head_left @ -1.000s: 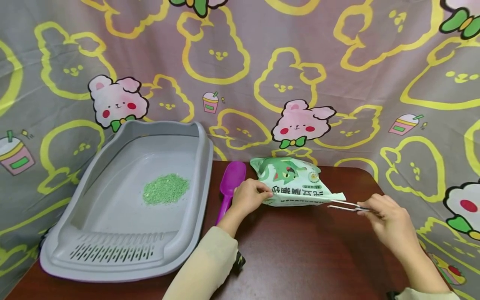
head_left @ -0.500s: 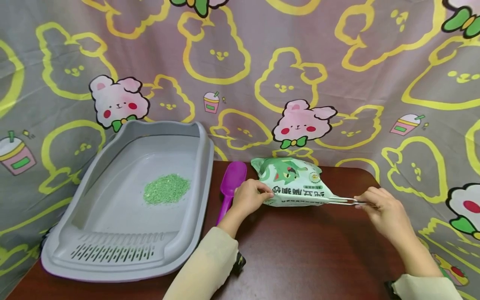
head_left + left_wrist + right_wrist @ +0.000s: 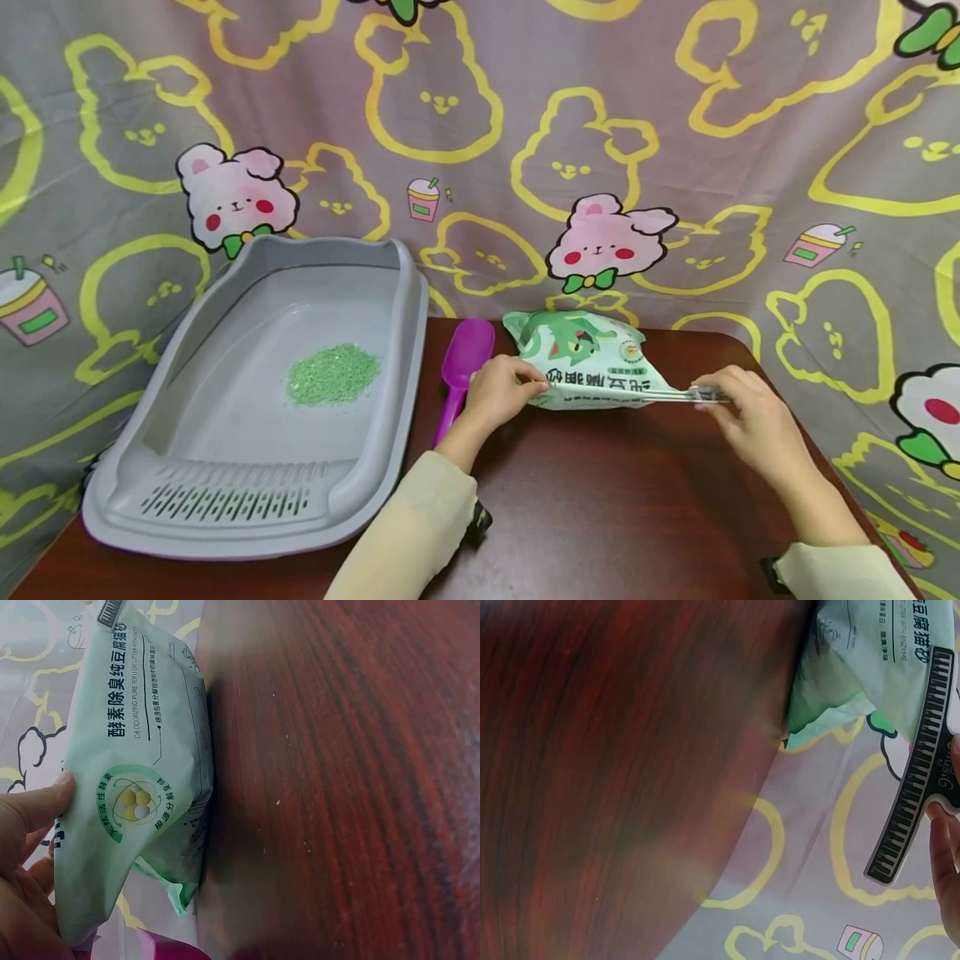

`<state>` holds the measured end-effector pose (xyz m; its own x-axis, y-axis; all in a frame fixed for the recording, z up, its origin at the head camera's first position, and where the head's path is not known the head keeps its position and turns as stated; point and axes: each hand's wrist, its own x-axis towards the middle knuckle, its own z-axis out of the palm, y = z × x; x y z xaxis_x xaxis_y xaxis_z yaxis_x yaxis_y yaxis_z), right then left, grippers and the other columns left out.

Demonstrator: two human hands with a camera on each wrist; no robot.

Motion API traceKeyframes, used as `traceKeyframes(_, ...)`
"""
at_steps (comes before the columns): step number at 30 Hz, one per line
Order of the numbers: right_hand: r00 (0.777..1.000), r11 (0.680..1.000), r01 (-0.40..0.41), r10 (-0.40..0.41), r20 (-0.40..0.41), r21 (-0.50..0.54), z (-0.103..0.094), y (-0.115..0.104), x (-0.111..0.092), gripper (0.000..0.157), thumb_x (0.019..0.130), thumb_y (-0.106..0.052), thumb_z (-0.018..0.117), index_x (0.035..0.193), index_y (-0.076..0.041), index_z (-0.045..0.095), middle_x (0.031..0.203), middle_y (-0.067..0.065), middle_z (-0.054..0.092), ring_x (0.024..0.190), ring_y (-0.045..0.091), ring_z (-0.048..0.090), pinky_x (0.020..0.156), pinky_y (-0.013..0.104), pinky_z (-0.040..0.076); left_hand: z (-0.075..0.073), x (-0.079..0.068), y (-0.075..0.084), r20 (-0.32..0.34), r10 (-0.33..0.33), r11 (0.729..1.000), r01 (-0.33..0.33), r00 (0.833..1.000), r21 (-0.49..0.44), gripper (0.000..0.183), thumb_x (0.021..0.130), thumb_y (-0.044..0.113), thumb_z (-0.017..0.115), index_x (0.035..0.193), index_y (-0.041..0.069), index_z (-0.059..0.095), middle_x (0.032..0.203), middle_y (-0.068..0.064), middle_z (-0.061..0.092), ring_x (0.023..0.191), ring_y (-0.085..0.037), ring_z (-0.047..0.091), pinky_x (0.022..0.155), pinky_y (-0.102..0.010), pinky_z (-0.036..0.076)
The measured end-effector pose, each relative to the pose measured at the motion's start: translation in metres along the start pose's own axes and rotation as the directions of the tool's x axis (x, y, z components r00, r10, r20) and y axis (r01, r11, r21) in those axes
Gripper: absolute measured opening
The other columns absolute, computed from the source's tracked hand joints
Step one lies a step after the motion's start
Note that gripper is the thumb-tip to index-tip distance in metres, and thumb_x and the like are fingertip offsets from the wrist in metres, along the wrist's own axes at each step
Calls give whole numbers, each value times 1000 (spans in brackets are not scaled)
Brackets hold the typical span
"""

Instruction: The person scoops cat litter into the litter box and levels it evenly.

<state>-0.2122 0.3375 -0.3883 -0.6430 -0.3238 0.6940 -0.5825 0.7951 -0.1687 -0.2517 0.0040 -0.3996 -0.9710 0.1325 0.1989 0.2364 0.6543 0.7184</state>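
Observation:
A pale green cat litter bag lies at the back of the table, its top edge folded toward me. My left hand pinches the left part of that edge; the left wrist view has the thumb on the bag's face. At the bag's right corner, my right hand pinches a long clip with a piano-key pattern. The clip's slim jaws lie along the folded edge, and its far end shows on the bag in the left wrist view.
Left of the bag lies a purple litter scoop. A large grey litter box fills the left side, with a heap of green litter inside. A patterned curtain hangs behind the brown table.
My right hand has moved left, bringing the clip from beyond the bag's right corner onto its folded edge. The clip's parted arms have come closer together. My left hand keeps its pinch.

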Motion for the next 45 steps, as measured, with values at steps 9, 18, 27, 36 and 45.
traceKeyframes(9,999,998,-35,33,-25,-44,5,-4,2,39,65,5,85,96,-14,71,88,-5,65,81,8,51,68,20,38,0,0,-1,-5,-6,1000,6,1000,-14,4,83,31,80,83,27,81,99,10,75,93,-14,68,99,-53,38)
traceKeyframes(18,999,999,-25,23,-45,-32,12,-10,5,36,65,4,85,95,-11,71,87,-4,66,80,8,51,68,23,39,2,1,-1,-10,22,1000,-22,1000,2,5,83,31,80,84,26,81,99,11,75,93,-14,69,96,-53,39)
traceKeyframes(27,998,999,-30,28,-51,-33,19,-18,10,34,67,3,85,95,-11,71,86,-4,65,78,7,52,66,23,40,2,2,-2,-9,25,1000,-25,1000,4,5,83,31,80,84,26,81,99,10,75,94,-14,69,97,-53,39)
traceKeyframes(36,999,1000,-11,11,-40,10,27,-22,13,35,66,4,85,94,-9,70,86,-4,64,79,6,52,67,21,40,3,2,-2,-11,30,1000,-30,999,8,5,83,31,80,84,26,81,101,10,75,95,-15,69,96,-53,39)
traceKeyframes(45,1000,997,2,-1,-22,75,34,-30,20,36,65,8,86,93,-10,72,86,-5,65,75,6,54,68,12,41,3,1,0,-11,27,1000,-27,1000,11,6,83,32,80,84,25,81,100,11,75,93,-14,69,95,-51,39)
